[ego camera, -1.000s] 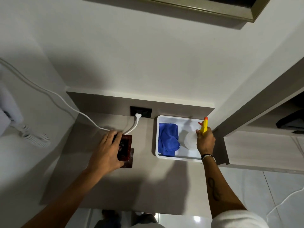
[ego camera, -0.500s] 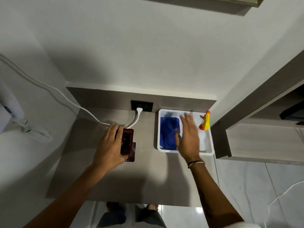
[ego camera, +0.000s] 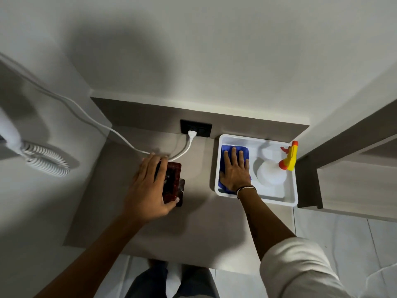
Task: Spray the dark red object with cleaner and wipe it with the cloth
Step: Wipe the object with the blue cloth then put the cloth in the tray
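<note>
Dark red object (ego camera: 171, 182): near the counter (ego camera: 199, 229) back edge, clasped by left hand (ego camera: 148, 190).
Blue cloth (ego camera: 227, 149): left half of white tray (ego camera: 255, 197), under right hand (ego camera: 235, 171), flat, fingers spread, not yet gripping.
Advice: bunch cloth fully, lift clear of spray bottle (ego camera: 271, 174) beside it.

Pale grey walls (ego camera: 193, 50), grey-brown countertop (ego camera: 204, 229), black wall socket (ego camera: 202, 130), glossy tiled floor (ego camera: 343, 237)

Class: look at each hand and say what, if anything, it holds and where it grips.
Left hand holds the dark red object by its left side. Right hand lies flat on the blue cloth; not gripped yet.
</note>
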`<state>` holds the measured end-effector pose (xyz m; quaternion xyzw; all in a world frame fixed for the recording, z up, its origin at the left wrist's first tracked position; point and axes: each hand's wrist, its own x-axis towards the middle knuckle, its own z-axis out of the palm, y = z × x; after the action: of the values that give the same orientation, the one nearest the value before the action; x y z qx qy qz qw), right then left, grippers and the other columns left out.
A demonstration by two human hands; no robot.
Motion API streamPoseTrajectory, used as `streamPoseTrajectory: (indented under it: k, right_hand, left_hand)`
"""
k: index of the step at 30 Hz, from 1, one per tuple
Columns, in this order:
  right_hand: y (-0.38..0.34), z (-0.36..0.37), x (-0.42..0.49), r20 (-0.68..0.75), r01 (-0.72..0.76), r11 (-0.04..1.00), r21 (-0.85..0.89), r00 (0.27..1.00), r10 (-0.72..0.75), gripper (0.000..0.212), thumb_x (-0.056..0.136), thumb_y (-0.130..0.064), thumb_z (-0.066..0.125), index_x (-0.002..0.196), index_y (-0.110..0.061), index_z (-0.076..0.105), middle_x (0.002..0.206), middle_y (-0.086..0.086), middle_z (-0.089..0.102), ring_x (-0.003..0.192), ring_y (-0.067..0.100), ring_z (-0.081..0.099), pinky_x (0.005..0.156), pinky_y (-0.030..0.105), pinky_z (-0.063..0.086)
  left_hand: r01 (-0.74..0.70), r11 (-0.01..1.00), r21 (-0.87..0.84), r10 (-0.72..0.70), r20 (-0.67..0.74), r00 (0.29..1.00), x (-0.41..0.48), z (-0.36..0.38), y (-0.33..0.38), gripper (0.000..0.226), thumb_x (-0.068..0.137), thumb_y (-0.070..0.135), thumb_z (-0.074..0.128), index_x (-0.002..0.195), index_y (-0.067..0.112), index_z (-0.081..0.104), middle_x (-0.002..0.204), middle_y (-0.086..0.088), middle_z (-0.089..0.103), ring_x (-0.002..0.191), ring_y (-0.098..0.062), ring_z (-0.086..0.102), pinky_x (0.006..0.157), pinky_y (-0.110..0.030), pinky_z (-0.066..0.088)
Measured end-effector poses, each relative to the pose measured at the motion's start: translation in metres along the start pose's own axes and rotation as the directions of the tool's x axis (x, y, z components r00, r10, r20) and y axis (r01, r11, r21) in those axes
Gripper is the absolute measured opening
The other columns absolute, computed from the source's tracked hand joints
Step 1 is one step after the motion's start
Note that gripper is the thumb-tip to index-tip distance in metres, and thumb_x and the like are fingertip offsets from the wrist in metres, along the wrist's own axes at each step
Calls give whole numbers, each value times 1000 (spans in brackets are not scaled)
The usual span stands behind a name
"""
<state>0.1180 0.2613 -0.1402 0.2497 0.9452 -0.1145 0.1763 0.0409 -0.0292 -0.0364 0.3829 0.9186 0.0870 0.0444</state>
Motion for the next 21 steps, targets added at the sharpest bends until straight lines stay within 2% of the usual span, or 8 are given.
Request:
streamPoseTrajectory:
  k: [5,8,10,14,17,19,21]
  right_hand:
    - [7,9,4,-17,-4,998,56,1000,5,83,108,-48,43,170,-17,-1,178,14,-15,165,39,-13,133,61,4]
    - [11,12,4,-44,-27,994,106,999,32,87,106,-49,48,170,-20,-4,177,16,-17,165,38,-13,134,59,3]
    - [12,14,6,-41,-34,996,88,998,37,83,107,-48,46,170,-21,-1,177,17,-15,165,38,-13,134,58,3]
    - [9,14,14,-28,-48,998,43,998,50,69,112,-33,41,170,-19,6,178,15,-7,166,38,-9,134,59,6]
    - [12,12,13,-83,-33,999,17,996,35,70,109,-14,48,169,-15,13,178,14,1,166,38,-3,134,55,11]
    - [17,8,11,-123,-20,997,68,992,29,70,103,-6,55,166,-9,24,176,17,16,165,39,10,134,49,17]
    - [20,-4,4,-184,-4,972,236,982,49,63,98,-1,60,158,-3,40,165,22,37,155,43,32,128,46,30]
  left_hand:
    - [-27,999,-21,27,13,1000,0,4,-4,121,72,61,82,165,7,26,168,-23,31,161,-43,20,129,-61,22]
    - [-75,996,-54,78,45,996,2,2,-8,120,75,58,76,169,15,16,176,-18,17,165,-36,3,133,-56,6]
    - [-88,993,-77,93,67,993,3,-1,-10,118,74,53,75,169,15,17,176,-16,16,166,-35,-2,133,-53,0]
    - [-67,987,-147,78,76,994,6,-4,-11,114,68,39,86,164,11,31,166,-18,32,163,-39,12,132,-59,10]
    - [-76,979,-190,89,62,994,6,-5,-13,111,64,36,89,160,11,39,158,-16,39,156,-40,27,129,-59,21]
    - [-79,969,-235,92,43,995,4,-7,-18,109,61,37,89,156,13,42,153,-12,41,149,-37,35,126,-56,28]
    - [-83,948,-306,91,13,996,1,-6,-25,107,60,35,90,154,12,45,148,-9,43,142,-34,39,119,-51,38]
